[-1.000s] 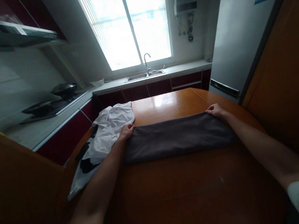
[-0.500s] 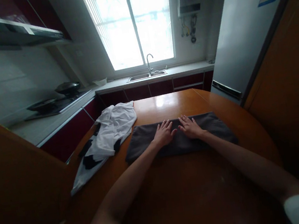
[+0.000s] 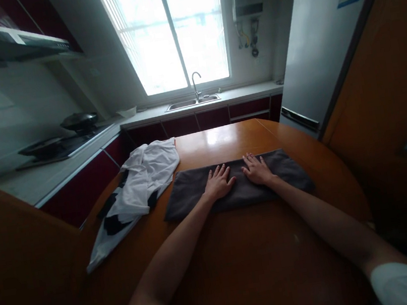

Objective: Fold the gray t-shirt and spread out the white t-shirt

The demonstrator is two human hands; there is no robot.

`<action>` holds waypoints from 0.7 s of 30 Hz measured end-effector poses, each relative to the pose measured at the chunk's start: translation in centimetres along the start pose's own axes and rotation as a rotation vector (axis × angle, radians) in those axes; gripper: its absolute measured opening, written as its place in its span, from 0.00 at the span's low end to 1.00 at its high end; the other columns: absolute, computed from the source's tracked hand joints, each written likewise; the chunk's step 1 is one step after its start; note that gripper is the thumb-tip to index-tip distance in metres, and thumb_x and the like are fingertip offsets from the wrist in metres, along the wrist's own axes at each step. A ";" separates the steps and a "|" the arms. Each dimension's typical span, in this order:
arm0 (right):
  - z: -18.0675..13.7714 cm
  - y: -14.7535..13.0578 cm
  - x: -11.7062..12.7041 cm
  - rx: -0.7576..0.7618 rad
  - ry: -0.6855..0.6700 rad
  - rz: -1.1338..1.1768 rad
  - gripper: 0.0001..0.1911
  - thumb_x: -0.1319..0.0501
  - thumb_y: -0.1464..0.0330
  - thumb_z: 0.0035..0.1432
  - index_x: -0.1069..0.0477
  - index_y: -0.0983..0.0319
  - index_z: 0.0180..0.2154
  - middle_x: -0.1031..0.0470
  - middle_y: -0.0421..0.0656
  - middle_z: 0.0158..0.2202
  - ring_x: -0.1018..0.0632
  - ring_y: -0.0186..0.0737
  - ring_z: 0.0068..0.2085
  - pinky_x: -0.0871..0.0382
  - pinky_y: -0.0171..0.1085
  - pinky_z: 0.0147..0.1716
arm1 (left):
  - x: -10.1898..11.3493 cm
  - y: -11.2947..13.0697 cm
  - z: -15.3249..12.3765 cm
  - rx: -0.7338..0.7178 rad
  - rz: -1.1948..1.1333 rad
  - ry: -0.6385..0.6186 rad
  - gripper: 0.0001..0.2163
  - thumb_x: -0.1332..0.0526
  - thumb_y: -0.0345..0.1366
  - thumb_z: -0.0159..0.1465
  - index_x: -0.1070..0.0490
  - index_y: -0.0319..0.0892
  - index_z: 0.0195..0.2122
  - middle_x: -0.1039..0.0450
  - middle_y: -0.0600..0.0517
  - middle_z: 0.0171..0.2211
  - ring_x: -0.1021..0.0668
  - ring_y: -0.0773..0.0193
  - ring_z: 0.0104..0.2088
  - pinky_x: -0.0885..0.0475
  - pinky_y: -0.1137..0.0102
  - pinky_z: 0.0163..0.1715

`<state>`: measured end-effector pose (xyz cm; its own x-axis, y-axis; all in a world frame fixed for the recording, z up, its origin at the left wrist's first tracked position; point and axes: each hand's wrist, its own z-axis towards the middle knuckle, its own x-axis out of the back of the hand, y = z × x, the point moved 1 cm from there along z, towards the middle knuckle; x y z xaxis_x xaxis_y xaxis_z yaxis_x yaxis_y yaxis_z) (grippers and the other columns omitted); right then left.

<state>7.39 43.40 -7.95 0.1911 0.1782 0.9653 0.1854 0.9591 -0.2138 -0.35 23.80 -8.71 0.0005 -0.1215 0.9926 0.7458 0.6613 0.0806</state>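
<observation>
A dark grey towel (image 3: 291, 175), folded into a long strip, lies across the round wooden table (image 3: 251, 267). My left hand (image 3: 218, 182) rests flat on the middle of the strip, fingers spread. My right hand (image 3: 256, 170) lies flat beside it, just to the right, fingers also apart. Neither hand grips anything. A crumpled white garment with black patches (image 3: 138, 190) lies at the table's left edge, a little left of the towel.
A counter with a stove and pans (image 3: 59, 138) runs along the left wall. A sink with a tap (image 3: 193, 101) sits under the window. A grey fridge (image 3: 321, 48) stands at the right. A wooden panel (image 3: 14, 242) rises at near left.
My hands left the towel's two far corners and came together flat on its middle. In the last half second they barely moved.
</observation>
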 end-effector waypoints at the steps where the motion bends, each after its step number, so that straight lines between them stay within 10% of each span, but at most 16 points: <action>1: 0.1 0.5 0.1 -0.012 0.039 0.000 0.35 0.58 0.57 0.71 0.51 0.68 0.72 0.56 0.52 0.74 0.53 0.47 0.74 0.61 0.57 0.69 | 0.0 0.0 0.0 -0.002 0.001 0.000 0.33 0.58 0.58 0.72 0.48 0.47 0.73 0.55 0.50 0.74 0.51 0.52 0.73 0.55 0.50 0.70; 21: 0.0 9.7 0.6 -0.371 -0.002 -0.059 0.37 0.60 0.53 0.71 0.50 0.69 0.71 0.57 0.54 0.74 0.56 0.49 0.74 0.67 0.58 0.69 | 2.4 -1.6 -0.1 0.042 -0.097 0.044 0.28 0.56 0.54 0.73 0.42 0.48 0.69 0.48 0.48 0.72 0.47 0.52 0.72 0.52 0.49 0.69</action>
<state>9.32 52.80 -9.43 0.1676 0.1260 0.9778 0.5326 0.8231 -0.1974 -1.46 22.36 -6.48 -0.0401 -0.2183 0.9751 0.7149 0.6755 0.1806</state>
